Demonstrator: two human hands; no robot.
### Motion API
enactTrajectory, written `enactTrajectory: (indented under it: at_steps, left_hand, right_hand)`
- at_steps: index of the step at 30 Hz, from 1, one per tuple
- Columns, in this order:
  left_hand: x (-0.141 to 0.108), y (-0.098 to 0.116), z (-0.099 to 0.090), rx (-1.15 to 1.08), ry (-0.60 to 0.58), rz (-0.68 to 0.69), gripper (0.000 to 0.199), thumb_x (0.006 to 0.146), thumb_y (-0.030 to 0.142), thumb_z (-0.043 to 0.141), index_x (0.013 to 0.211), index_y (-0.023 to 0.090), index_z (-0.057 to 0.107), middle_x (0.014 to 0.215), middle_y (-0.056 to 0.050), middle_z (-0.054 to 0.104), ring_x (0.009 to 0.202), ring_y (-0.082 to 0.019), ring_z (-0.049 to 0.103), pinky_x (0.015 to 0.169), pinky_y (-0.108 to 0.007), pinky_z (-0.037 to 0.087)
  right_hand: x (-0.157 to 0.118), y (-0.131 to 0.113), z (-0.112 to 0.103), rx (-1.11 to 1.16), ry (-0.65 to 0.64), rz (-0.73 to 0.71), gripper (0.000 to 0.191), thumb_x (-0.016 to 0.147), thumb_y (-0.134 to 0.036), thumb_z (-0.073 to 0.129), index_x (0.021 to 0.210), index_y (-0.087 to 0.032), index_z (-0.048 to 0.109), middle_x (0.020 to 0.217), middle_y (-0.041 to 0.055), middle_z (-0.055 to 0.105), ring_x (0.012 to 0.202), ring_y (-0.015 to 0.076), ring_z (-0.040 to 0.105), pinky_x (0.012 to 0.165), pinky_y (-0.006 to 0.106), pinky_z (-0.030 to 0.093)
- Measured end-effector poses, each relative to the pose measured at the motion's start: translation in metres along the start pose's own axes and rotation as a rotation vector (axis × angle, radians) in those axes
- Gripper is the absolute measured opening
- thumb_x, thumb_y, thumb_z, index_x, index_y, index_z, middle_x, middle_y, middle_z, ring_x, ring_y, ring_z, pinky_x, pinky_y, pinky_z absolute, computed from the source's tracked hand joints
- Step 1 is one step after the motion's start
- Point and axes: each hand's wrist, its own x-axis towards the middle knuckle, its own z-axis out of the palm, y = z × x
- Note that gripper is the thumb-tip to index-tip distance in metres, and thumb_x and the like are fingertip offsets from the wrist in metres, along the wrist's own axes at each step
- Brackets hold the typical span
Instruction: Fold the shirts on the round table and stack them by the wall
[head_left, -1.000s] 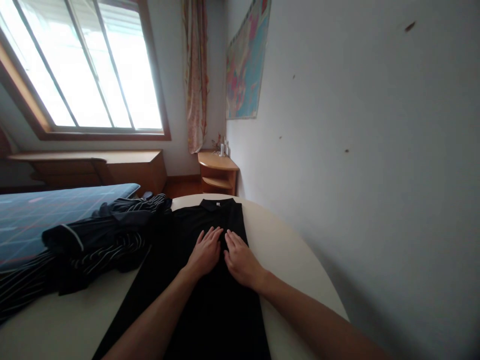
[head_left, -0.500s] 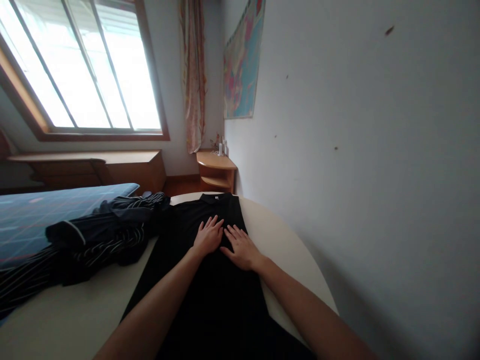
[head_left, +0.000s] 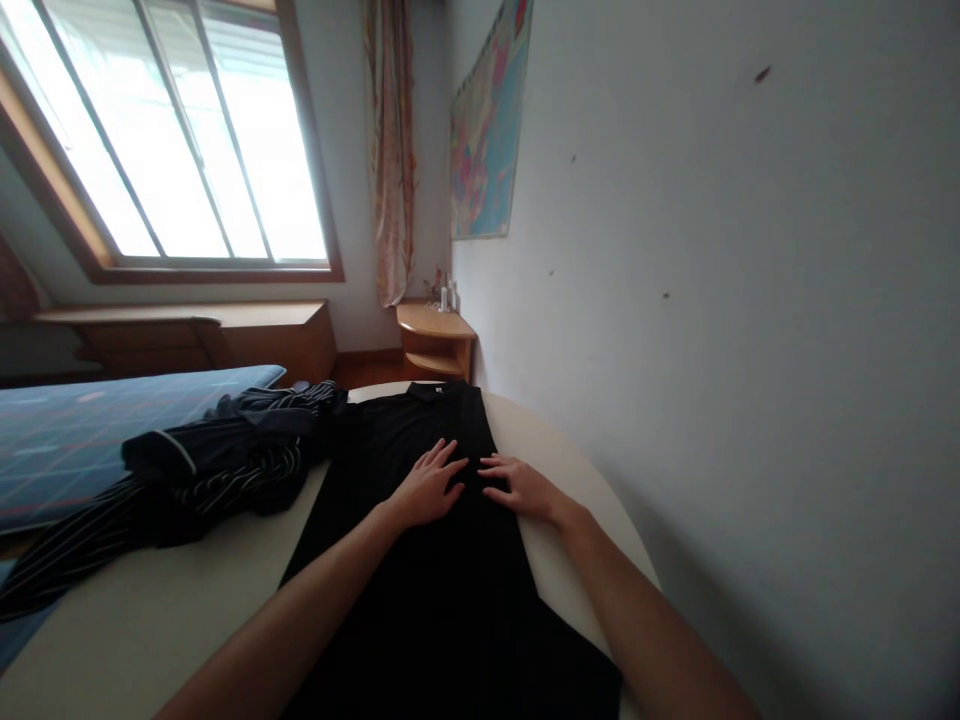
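A black collared shirt (head_left: 420, 600) lies spread out over the pale round table (head_left: 562, 440), its collar at the far edge and a small white label inside the neck. My left hand (head_left: 429, 485) rests on the middle of the shirt with its fingers spread. Just to the right, my right hand (head_left: 521, 485) reaches over the shirt's right side, fingers apart and pointing left. Neither hand grips any cloth that I can see. The shirt's near end runs out of view at the bottom.
Dark striped clothes (head_left: 225, 460) are heaped at the left, between the table and a blue checked mattress (head_left: 135, 400). A white wall (head_left: 750, 350) stands close on the right. Behind are a wooden corner shelf (head_left: 435, 320) and a low wooden desk (head_left: 277, 325) under the window (head_left: 225, 150).
My right hand has shifted right towards the shirt's edge and turned its fingers left. My left hand has moved slightly right, its fingers now angled rightwards. The view has shifted a little.
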Motion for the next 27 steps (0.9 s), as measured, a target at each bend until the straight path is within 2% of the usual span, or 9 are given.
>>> enactTrajectory:
  at_steps: [2, 4, 8, 11, 13, 18, 20, 24, 27]
  left_hand:
    - [-0.018, 0.015, -0.007, -0.017, -0.061, 0.080, 0.045, 0.091, 0.029, 0.055, 0.136, 0.026, 0.058, 0.156, -0.007, 0.039, 0.149, -0.029, 0.023, 0.120, -0.050, 0.024]
    - [-0.037, 0.034, -0.015, -0.054, -0.121, 0.167, 0.040, 0.091, 0.024, 0.052, 0.130, 0.028, 0.062, 0.149, -0.006, 0.050, 0.144, -0.027, 0.035, 0.119, -0.050, 0.025]
    - [-0.072, 0.074, -0.031, -0.165, -0.170, 0.321, 0.029, 0.091, 0.019, 0.050, 0.111, 0.029, 0.068, 0.134, -0.003, 0.062, 0.127, -0.022, 0.055, 0.118, -0.048, 0.027]
    - [-0.092, 0.100, -0.038, -0.194, -0.213, 0.363, 0.023, 0.086, 0.022, 0.059, 0.107, 0.027, 0.066, 0.116, -0.003, 0.069, 0.111, -0.021, 0.063, 0.114, -0.044, 0.032]
    - [-0.101, 0.113, -0.039, -0.180, -0.208, 0.359, 0.030, 0.083, 0.025, 0.064, 0.113, 0.027, 0.064, 0.109, -0.003, 0.069, 0.105, -0.022, 0.063, 0.108, -0.041, 0.037]
    - [-0.118, 0.124, -0.029, -0.139, -0.115, 0.307, 0.056, 0.081, 0.037, 0.069, 0.134, 0.027, 0.055, 0.109, -0.006, 0.066, 0.104, -0.025, 0.059, 0.101, -0.040, 0.040]
    - [-0.121, 0.123, -0.024, -0.136, -0.106, 0.304, 0.051, 0.081, 0.039, 0.069, 0.129, 0.027, 0.059, 0.102, -0.005, 0.066, 0.100, -0.025, 0.059, 0.100, -0.041, 0.040]
    - [-0.125, 0.122, -0.020, -0.167, -0.090, 0.359, 0.022, 0.080, 0.031, 0.069, 0.100, 0.024, 0.068, 0.098, -0.003, 0.066, 0.099, -0.022, 0.059, 0.099, -0.037, 0.040]
    - [-0.127, 0.124, -0.026, -0.212, -0.122, 0.385, 0.021, 0.077, 0.023, 0.068, 0.098, 0.023, 0.065, 0.100, -0.003, 0.068, 0.096, -0.020, 0.061, 0.094, -0.033, 0.043]
  right_hand:
    - [0.000, 0.002, -0.001, 0.002, 0.000, 0.008, 0.045, 0.088, -0.040, 0.063, 0.128, -0.018, 0.066, 0.143, 0.0127, 0.055, 0.139, 0.0272, 0.044, 0.116, 0.045, 0.033]
    - [0.001, 0.000, 0.000, -0.026, -0.012, 0.010, 0.045, 0.089, -0.039, 0.063, 0.129, -0.018, 0.066, 0.144, 0.0130, 0.054, 0.139, 0.0271, 0.043, 0.117, 0.044, 0.032]
    - [0.000, -0.009, 0.003, -0.133, -0.032, 0.024, 0.045, 0.091, -0.034, 0.059, 0.132, -0.017, 0.063, 0.146, 0.0134, 0.052, 0.140, 0.0282, 0.042, 0.117, 0.045, 0.032]
    - [-0.005, -0.014, 0.006, -0.178, -0.018, 0.042, 0.047, 0.092, -0.033, 0.057, 0.136, -0.017, 0.060, 0.148, 0.0132, 0.050, 0.141, 0.0285, 0.040, 0.117, 0.046, 0.030]
    - [-0.011, -0.014, 0.006, -0.168, 0.008, 0.044, 0.047, 0.093, -0.036, 0.057, 0.136, -0.018, 0.059, 0.148, 0.0128, 0.049, 0.141, 0.0281, 0.040, 0.117, 0.046, 0.030]
    - [-0.030, -0.012, 0.002, -0.090, 0.067, 0.058, 0.048, 0.089, -0.045, 0.063, 0.130, -0.019, 0.065, 0.143, 0.0125, 0.055, 0.135, 0.0263, 0.047, 0.116, 0.043, 0.033]
    - [-0.037, -0.013, 0.001, -0.081, 0.084, 0.064, 0.049, 0.088, -0.045, 0.065, 0.128, -0.018, 0.066, 0.142, 0.0129, 0.056, 0.135, 0.0263, 0.048, 0.115, 0.043, 0.034]
    - [-0.045, -0.018, 0.000, -0.101, 0.095, 0.076, 0.048, 0.087, -0.043, 0.065, 0.128, -0.017, 0.066, 0.141, 0.0135, 0.057, 0.134, 0.0267, 0.048, 0.115, 0.043, 0.034]
    - [-0.045, -0.021, 0.000, -0.113, 0.107, 0.087, 0.045, 0.088, -0.042, 0.065, 0.126, -0.017, 0.068, 0.139, 0.0132, 0.058, 0.132, 0.0264, 0.049, 0.115, 0.042, 0.034]
